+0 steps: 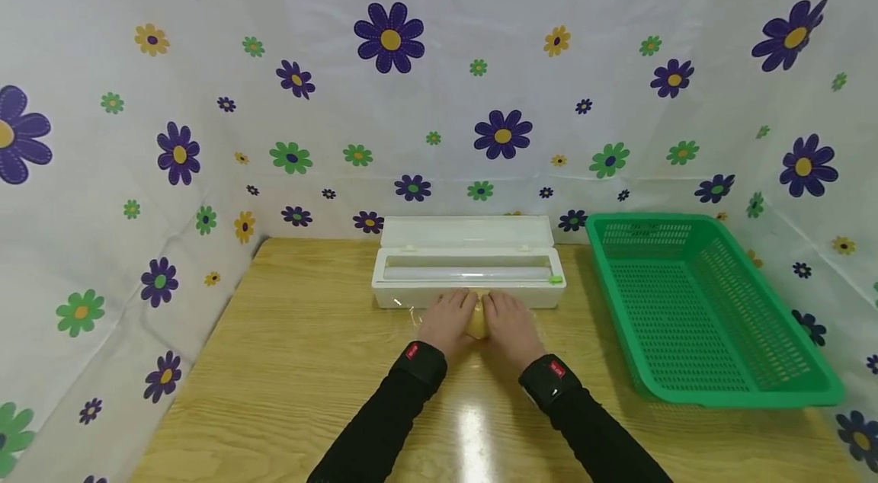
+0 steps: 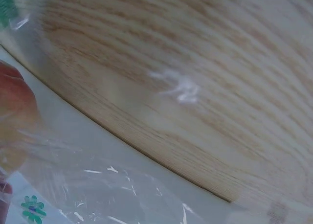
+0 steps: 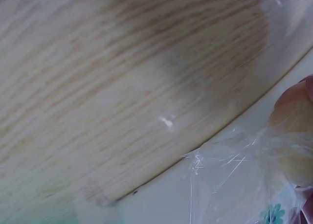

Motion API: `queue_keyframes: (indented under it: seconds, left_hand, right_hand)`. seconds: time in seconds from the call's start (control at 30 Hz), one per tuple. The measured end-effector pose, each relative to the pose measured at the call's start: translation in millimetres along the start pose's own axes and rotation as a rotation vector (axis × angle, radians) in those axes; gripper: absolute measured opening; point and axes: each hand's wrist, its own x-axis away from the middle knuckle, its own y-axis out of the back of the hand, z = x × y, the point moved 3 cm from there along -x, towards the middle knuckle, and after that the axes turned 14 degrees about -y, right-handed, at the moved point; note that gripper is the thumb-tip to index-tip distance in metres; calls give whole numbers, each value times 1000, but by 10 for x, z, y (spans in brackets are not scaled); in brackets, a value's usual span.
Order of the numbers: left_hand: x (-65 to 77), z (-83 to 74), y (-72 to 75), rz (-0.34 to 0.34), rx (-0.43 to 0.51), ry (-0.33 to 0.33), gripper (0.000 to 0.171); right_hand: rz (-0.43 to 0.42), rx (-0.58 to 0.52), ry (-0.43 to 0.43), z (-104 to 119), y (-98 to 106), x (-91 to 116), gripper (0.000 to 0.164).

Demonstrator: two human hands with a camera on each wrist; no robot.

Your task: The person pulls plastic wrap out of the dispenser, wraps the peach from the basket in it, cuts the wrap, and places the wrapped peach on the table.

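A yellowish, rounded item (image 1: 477, 324) lies in clear plastic wrap between both hands, its exact kind hidden by fingers and film. My left hand (image 1: 449, 321) grips it from the left, my right hand (image 1: 511, 327) from the right, fingertips close together over its top. Loose, wrinkled plastic wrap (image 2: 112, 185) spreads out beside the left hand, and more creased film (image 3: 227, 170) hangs by the right. Directly behind the hands stands a white plastic wrap dispenser (image 1: 398, 295), lid raised, with a roll (image 1: 466, 272) inside and a small green cutter slider (image 1: 555, 279) at its right end.
On the right of the wooden table (image 1: 288, 361) sits a green plastic basket (image 1: 617, 331) with slotted walls. A white sheet with printed flowers (image 1: 439, 87) hangs behind and along both sides of the table.
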Motion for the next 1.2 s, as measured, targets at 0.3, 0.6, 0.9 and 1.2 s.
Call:
queue_keyframes:
  seconds: [0.3,0.6,0.9,1.2]
  left_hand:
    - [3,14,-13,-7,69,55,60]
    - [30,51,-8,-19,207,106,63]
    - [61,56,-27,-19,260,144,68]
    - [84,79,-64,-1,347,189,69]
  right_hand:
    - [-15,-149,-26,-46,1,-2,64]
    - [1,-184,-28,-39,38,-40,53]
    - [64,-174,-32,-45,17,-45,52]
    - [112,-180,-52,-37,-10,-30,56]
